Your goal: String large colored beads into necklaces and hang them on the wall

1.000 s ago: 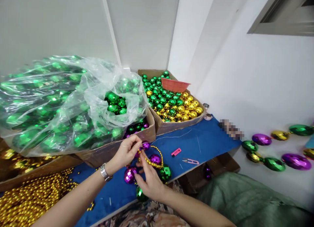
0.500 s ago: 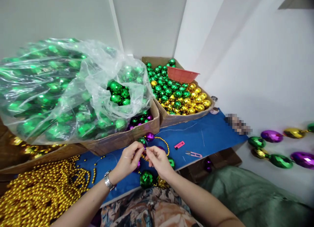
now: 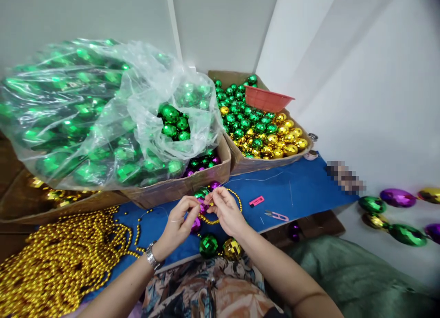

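Clear plastic bag [image 3: 103, 112] of green baubles in cardboard box [image 3: 192, 183]; second box [image 3: 261, 160] of green and gold baubles with red basket [image 3: 266, 99]; pink lighter [image 3: 256, 200], thread snips [image 3: 277, 215] on blue mat [image 3: 302, 189]; loose gold bead strands [image 3: 58, 258] left.

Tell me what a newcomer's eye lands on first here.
The big clear plastic bag of green faceted balls fills the left, spilling from a cardboard box. Behind it on the right, a second box of green and gold balls holds a red basket. At centre, the left hand and right hand pinch a strand of small gold beads and larger balls over the blue mat.
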Motion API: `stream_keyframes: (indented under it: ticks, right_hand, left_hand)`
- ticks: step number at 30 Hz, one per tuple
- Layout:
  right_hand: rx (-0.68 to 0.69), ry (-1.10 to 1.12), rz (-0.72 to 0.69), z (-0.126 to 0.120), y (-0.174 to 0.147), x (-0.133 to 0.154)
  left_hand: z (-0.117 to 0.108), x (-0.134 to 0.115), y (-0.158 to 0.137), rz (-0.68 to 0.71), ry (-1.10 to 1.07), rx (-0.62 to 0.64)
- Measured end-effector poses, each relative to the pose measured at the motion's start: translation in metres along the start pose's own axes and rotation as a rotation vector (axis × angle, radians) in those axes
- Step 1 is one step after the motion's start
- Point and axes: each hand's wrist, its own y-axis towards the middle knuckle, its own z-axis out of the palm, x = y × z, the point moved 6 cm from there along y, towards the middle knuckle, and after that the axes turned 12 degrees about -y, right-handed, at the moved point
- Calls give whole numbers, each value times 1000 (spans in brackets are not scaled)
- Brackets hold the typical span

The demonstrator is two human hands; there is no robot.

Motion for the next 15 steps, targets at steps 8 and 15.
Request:
stream_keyframes:
  ticks: [8, 15]
  right_hand:
    - [86, 19, -2, 1, 20, -11]
    - [172, -253, -73, 0, 16, -11]
  left_hand:
    - [-8, 30, -2, -266, -359, -34]
    - [-14, 31, 5, -368, -377, -103]
